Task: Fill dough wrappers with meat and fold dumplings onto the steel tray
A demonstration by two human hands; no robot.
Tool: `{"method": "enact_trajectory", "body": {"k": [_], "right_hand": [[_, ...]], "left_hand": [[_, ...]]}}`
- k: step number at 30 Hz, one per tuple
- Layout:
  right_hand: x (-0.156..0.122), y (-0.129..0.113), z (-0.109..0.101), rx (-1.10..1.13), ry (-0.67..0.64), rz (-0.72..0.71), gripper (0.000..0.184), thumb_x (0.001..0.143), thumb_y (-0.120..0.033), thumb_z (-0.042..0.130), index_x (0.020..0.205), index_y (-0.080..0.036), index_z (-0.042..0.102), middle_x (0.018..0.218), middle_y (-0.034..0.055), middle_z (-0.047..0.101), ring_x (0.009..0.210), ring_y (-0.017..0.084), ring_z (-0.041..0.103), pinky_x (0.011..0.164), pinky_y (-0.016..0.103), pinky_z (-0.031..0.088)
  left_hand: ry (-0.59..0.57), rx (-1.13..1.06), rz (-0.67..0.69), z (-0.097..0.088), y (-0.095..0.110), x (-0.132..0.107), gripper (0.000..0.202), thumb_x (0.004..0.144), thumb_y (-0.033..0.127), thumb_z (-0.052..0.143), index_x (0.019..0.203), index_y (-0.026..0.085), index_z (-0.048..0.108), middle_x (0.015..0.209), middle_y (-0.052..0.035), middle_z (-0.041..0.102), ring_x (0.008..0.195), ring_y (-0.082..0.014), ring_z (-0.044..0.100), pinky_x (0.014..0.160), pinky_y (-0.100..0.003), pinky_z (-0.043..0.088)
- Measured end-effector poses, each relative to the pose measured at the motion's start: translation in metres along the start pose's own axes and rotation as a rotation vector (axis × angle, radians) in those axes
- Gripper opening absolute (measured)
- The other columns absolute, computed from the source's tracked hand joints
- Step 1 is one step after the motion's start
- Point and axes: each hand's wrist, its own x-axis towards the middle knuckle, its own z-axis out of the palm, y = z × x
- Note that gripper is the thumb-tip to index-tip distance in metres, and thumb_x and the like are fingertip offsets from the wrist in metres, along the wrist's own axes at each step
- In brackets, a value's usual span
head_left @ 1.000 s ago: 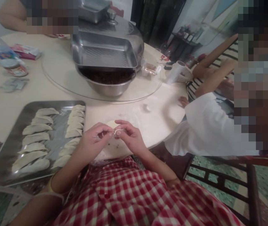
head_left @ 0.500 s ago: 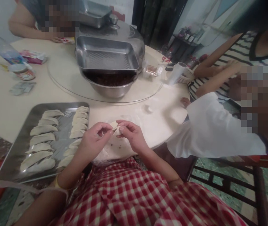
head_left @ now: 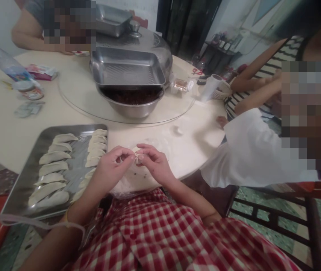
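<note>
My left hand (head_left: 112, 165) and my right hand (head_left: 153, 162) meet over the near edge of the round table (head_left: 8, 131). Both pinch one small pale dumpling (head_left: 137, 157) between thumbs and fingertips. Most of the dumpling is hidden by my fingers. Under my hands lies a floured patch of table with a few dark specks. To the left, a steel tray (head_left: 19, 184) holds two rows of several folded dumplings (head_left: 53, 157).
A steel bowl of dark filling (head_left: 132, 98) stands on the glass turntable, with a steel pan (head_left: 128, 69) resting on it and a domed lid behind. A person in a white sleeve (head_left: 250, 150) sits close at right. Another person sits at the far left. A dough lump (head_left: 177, 130) lies nearby.
My fingers have worked along the dumpling's edge while the hands stayed in place. The view has shifted slightly, and the person at right has leaned.
</note>
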Motion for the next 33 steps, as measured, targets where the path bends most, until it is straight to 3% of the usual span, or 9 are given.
{"method": "enact_trajectory", "body": {"k": [4,8,14,18,23,27,30,33], "right_hand": [[-0.003,0.002,-0.001,-0.096,-0.047,-0.081,0.022,0.075,-0.039,0.073,0.092,-0.025,0.073,0.128,0.0056,0.062,0.107,0.018,0.064,0.083,0.035,0.059],[-0.005,-0.002,-0.001,-0.180,-0.035,-0.124,0.017,0.073,-0.031,0.074,0.089,-0.024,0.072,0.127,0.0055,0.064,0.117,0.020,0.061,0.098,0.038,0.051],[-0.005,-0.004,-0.002,-0.182,-0.017,-0.085,0.014,0.073,-0.034,0.074,0.081,-0.023,0.071,0.126,0.0066,0.063,0.115,0.021,0.062,0.096,0.038,0.050],[-0.002,-0.001,-0.003,-0.142,-0.001,-0.042,0.017,0.075,-0.039,0.072,0.076,-0.022,0.070,0.123,0.0074,0.063,0.114,0.023,0.062,0.081,0.034,0.056],[0.000,-0.005,-0.002,-0.164,0.027,-0.129,0.016,0.078,-0.036,0.068,0.072,-0.021,0.066,0.111,0.0071,0.067,0.119,0.021,0.059,0.096,0.036,0.051],[-0.003,-0.006,0.000,-0.209,0.009,-0.201,0.015,0.082,-0.032,0.062,0.072,-0.021,0.063,0.108,0.0078,0.068,0.121,0.021,0.059,0.096,0.036,0.050],[-0.006,-0.003,0.002,-0.226,-0.012,-0.202,0.012,0.082,-0.033,0.064,0.084,-0.022,0.066,0.122,0.0086,0.064,0.123,0.022,0.058,0.099,0.039,0.049],[-0.007,-0.001,0.001,-0.223,-0.041,-0.164,0.023,0.078,-0.036,0.069,0.099,-0.025,0.069,0.135,0.0074,0.058,0.122,0.024,0.059,0.093,0.038,0.054]], "left_hand": [[0.015,-0.022,-0.043,0.000,-0.004,-0.001,0.014,0.080,0.037,0.063,0.078,0.023,0.066,0.070,0.0015,0.064,0.064,-0.0160,0.055,0.062,-0.028,0.042],[0.020,-0.019,-0.050,0.001,-0.005,-0.001,0.014,0.079,0.036,0.063,0.077,0.022,0.063,0.070,0.0023,0.062,0.063,-0.0149,0.054,0.058,-0.026,0.042],[-0.027,-0.036,-0.067,0.000,-0.004,-0.003,0.016,0.079,0.037,0.061,0.077,0.022,0.065,0.072,0.0015,0.066,0.068,-0.0161,0.058,0.063,-0.027,0.046],[-0.026,0.008,-0.009,-0.002,-0.003,-0.008,0.019,0.083,0.037,0.055,0.081,0.022,0.067,0.081,-0.0008,0.068,0.075,-0.0174,0.061,0.069,-0.029,0.048],[0.036,0.181,0.105,0.001,0.000,-0.015,0.019,0.080,0.036,0.062,0.093,0.022,0.065,0.083,-0.0002,0.066,0.073,-0.0165,0.059,0.070,-0.030,0.048],[0.063,0.233,0.187,0.004,0.000,-0.016,0.013,0.084,0.033,0.057,0.086,0.021,0.062,0.082,0.0000,0.065,0.072,-0.0157,0.059,0.069,-0.029,0.049],[0.068,0.191,0.171,0.004,0.000,-0.015,0.012,0.085,0.030,0.055,0.081,0.022,0.062,0.077,0.0014,0.063,0.068,-0.0146,0.058,0.068,-0.028,0.048],[0.059,0.095,0.097,0.002,0.000,-0.015,0.011,0.082,0.031,0.058,0.082,0.022,0.063,0.075,0.0020,0.064,0.066,-0.0142,0.057,0.066,-0.027,0.047]]}}
